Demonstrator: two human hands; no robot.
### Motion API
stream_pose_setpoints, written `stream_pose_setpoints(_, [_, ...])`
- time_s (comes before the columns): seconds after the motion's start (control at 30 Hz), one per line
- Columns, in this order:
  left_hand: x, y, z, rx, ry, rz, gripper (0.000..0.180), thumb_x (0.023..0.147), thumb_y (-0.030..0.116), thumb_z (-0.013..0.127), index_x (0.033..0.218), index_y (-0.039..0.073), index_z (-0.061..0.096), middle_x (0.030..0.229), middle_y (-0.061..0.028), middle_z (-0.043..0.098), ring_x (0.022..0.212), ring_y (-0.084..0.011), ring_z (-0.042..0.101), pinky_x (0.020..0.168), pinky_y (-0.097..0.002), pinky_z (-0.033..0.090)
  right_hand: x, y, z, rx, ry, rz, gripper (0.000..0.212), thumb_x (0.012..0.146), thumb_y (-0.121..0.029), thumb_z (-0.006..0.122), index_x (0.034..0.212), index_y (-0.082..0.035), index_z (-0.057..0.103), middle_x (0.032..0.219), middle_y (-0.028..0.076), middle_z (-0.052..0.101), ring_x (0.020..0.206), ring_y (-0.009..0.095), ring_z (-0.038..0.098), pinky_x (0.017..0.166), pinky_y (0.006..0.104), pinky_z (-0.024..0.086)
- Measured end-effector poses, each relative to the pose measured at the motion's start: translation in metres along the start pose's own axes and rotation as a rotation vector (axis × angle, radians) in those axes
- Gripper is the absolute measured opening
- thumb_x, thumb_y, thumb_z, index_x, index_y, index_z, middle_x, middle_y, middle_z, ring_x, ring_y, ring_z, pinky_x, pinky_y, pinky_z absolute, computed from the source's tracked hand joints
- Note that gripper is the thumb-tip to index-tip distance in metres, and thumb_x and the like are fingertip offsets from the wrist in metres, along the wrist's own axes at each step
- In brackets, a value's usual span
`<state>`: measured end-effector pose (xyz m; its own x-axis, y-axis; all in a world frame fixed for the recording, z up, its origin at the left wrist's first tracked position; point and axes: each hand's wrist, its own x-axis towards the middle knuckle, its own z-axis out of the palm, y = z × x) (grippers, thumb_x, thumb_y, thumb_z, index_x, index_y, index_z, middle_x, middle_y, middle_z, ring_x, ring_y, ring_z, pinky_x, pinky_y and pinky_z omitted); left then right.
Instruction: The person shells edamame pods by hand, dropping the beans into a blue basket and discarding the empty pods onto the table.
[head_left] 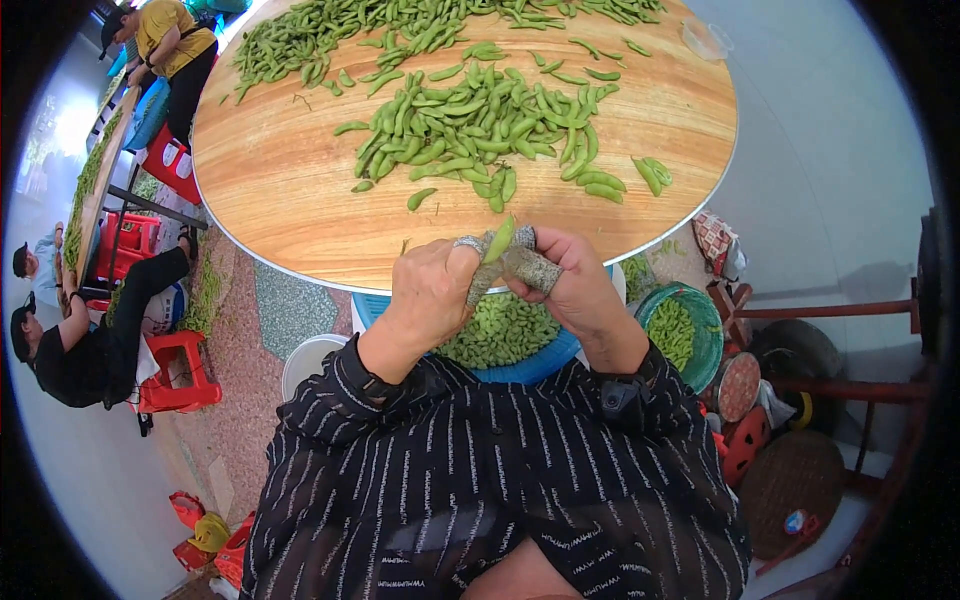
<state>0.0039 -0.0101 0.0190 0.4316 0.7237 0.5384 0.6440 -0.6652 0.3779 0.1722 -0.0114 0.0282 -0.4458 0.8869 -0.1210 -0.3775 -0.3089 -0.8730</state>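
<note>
Pod (500,240) stands tip up between the fingertips of both hands, over the near edge of the round desk (300,215). The left hand (425,285) is curled closed, gripping the pod from its side; the right hand (580,285) is closed too, thumb and fingers pressed in from the other side. The fingers hide the pod's lower end. Grey wraps (535,270) cover some fingertips on each hand.

Just beyond the hands lies a loose pile (475,125) of green pods, with 1 stray pod (422,199) at its left and 2 pods (652,175) apart at its right. A larger heap (310,50) spreads along the far side, and a clear cup (707,40) sits near the right edge.

Below the hands, a blue basin (535,371) holds green beans (500,330). A white bucket (310,365) stands to its left, a green basket (710,320) to its right. Off to the left, 3 people sit or stand near another, pod-covered desk, a red stool (175,375) close by.
</note>
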Motion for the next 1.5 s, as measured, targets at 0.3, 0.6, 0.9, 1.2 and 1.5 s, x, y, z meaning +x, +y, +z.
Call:
stream_pose_setpoints(0.3, [0.000,-0.002,-0.001,-0.031,-0.039,-0.039,0.029,0.063,0.016,0.069,0.075,0.004,0.045,0.061,-0.0117,0.051,0.055,-0.0308,0.053,0.046,-0.0369,0.039,-0.002,0.002,-0.002,0.039,0.046,0.026,0.019,0.080,-0.015,0.058,0.093,-0.001,0.055,0.071,-0.001,0.052,0.057,0.004,0.044,0.047,0.0147,0.031])
stream_pose_setpoints(0.6, [0.006,-0.001,-0.010,0.004,-0.126,-0.001,0.020,0.061,0.006,0.060,0.076,0.005,0.046,0.061,-0.0107,0.051,0.057,-0.0292,0.054,0.046,-0.0379,0.040,0.000,0.003,-0.006,-0.017,-0.003,0.024,0.018,0.081,-0.017,0.056,0.091,-0.002,0.055,0.065,-0.001,0.049,0.054,0.004,0.041,0.046,0.0162,0.028])
stream_pose_setpoints(0.9, [-0.008,-0.005,0.003,-0.046,-0.053,-0.041,0.022,0.060,0.004,0.060,0.079,0.004,0.049,0.063,-0.0126,0.052,0.058,-0.0315,0.054,0.049,-0.0354,0.042,0.003,0.012,0.003,0.019,0.021,-0.005,0.010,0.080,-0.005,0.052,0.088,-0.003,0.056,0.074,-0.002,0.055,0.060,0.003,0.047,0.053,0.0162,0.038])
stream_pose_setpoints(1.2, [-0.018,0.005,0.020,-1.385,0.104,-0.735,0.023,0.087,0.023,0.048,0.079,0.002,0.047,0.059,0.0013,0.045,0.052,-0.0081,0.044,0.051,-0.0242,0.041,0.007,0.020,0.006,-0.204,0.001,-0.309,0.013,0.078,0.004,0.048,0.089,0.001,0.054,0.077,-0.001,0.055,0.068,0.006,0.049,0.059,0.0201,0.041])
stream_pose_setpoints(1.5, [-0.003,0.000,0.014,-1.009,-0.003,-0.617,0.021,0.083,0.022,0.055,0.087,0.003,0.046,0.060,0.0011,0.044,0.056,-0.0034,0.042,0.050,-0.0187,0.036,0.002,0.010,0.004,-0.449,0.093,-0.214,0.014,0.076,0.005,0.049,0.088,0.002,0.054,0.077,0.000,0.055,0.070,0.005,0.047,0.062,0.0205,0.040])
